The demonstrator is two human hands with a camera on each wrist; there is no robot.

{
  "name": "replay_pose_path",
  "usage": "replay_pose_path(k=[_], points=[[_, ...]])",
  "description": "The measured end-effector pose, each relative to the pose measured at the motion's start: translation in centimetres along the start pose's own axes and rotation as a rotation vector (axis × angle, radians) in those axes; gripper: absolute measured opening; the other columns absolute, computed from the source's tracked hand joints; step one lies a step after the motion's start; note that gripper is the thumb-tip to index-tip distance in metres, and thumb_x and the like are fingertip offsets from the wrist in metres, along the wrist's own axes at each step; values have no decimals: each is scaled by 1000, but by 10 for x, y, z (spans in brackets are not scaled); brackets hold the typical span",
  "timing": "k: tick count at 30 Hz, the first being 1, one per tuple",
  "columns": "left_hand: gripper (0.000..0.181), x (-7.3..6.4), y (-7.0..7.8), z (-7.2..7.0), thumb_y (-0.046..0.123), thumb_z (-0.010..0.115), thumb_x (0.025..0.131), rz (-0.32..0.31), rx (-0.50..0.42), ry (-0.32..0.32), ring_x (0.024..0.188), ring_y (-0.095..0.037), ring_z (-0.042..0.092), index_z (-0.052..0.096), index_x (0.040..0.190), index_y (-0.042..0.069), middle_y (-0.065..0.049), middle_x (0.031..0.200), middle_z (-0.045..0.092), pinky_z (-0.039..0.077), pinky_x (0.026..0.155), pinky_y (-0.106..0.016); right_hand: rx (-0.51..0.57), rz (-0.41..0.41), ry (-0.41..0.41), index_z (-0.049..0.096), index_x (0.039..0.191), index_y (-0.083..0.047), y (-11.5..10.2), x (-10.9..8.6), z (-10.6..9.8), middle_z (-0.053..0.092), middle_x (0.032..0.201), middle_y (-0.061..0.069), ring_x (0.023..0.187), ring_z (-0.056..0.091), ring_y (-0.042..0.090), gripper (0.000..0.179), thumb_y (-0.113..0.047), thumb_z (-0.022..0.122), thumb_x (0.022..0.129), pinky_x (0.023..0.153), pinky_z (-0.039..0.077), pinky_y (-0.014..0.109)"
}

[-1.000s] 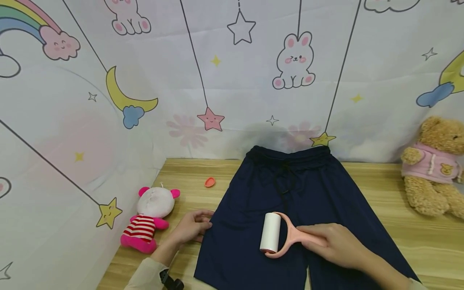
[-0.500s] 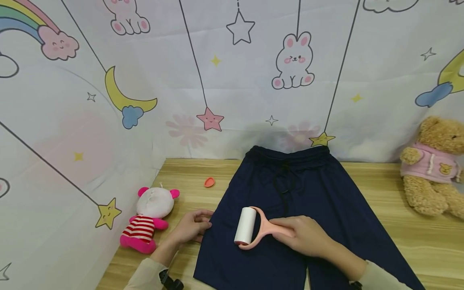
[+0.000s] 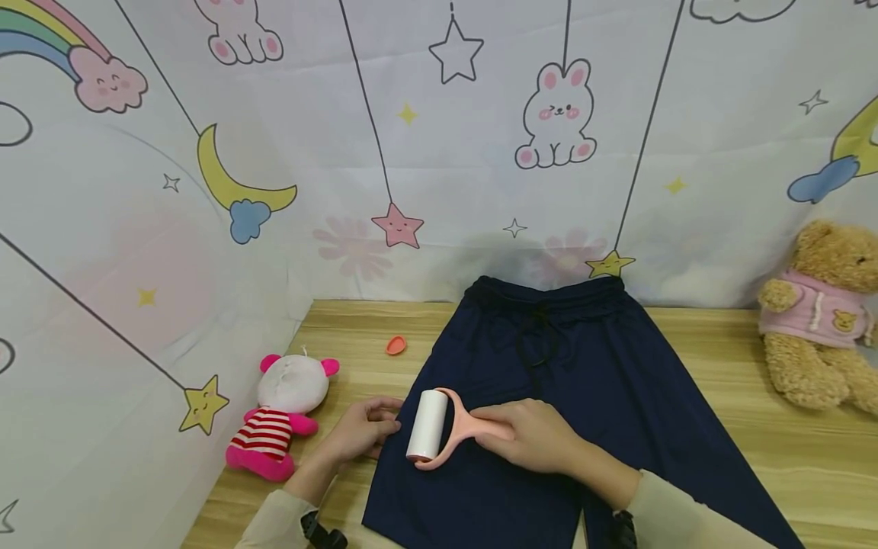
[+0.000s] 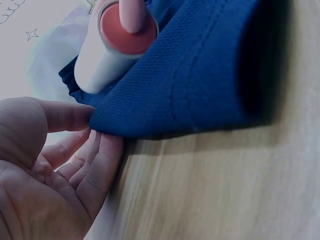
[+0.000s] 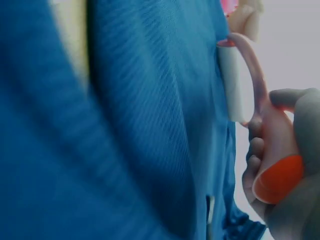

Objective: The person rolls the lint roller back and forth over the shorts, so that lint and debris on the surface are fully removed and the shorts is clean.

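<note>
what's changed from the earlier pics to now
The right grip moved the roller leftward across the shorts, nearer the left grip, without letting go. The left grip stayed at the shorts' edge; the striped toy and bear stayed put.

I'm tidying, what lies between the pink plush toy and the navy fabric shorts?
The left hand and, farther back, a small orange oval piece on the wooden tabletop, in the head view.

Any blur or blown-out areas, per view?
Head: fairly even light, roller and shorts reasonably sharp. Left wrist: backdrop washed out, shorts soft toward the right. Right wrist: nearest shorts fabric blurred, upper right washed out, navy rendered brighter blue.
</note>
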State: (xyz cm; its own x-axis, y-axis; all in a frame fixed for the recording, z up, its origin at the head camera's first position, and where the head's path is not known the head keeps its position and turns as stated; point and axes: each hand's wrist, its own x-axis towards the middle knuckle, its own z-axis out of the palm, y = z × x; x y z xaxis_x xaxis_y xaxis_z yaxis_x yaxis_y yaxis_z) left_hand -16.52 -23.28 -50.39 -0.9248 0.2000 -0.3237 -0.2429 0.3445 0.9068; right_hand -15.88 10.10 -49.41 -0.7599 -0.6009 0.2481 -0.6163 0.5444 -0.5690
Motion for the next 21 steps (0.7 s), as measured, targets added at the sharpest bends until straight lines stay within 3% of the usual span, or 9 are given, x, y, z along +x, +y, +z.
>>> replay_pose_path(k=[6, 21], points=[[41, 2, -1, 1, 5, 67, 98, -3, 9, -1, 77, -22, 69, 60, 137, -4, -11, 100, 69, 61, 58, -39, -22, -40, 18, 75, 128, -31, -5, 11, 9, 73, 115, -17, 96, 68, 2, 33, -46, 66, 101, 80, 58, 33], [43, -2, 3, 0, 7, 68, 97, 4, 8, -8, 80, -23, 70, 60, 138, -4, -12, 103, 70, 61, 58, -40, -19, -6, -10, 76, 127, -29, -15, 21, 12, 74, 113, -15, 89, 66, 1, 34, -48, 65, 100, 77, 57, 31]])
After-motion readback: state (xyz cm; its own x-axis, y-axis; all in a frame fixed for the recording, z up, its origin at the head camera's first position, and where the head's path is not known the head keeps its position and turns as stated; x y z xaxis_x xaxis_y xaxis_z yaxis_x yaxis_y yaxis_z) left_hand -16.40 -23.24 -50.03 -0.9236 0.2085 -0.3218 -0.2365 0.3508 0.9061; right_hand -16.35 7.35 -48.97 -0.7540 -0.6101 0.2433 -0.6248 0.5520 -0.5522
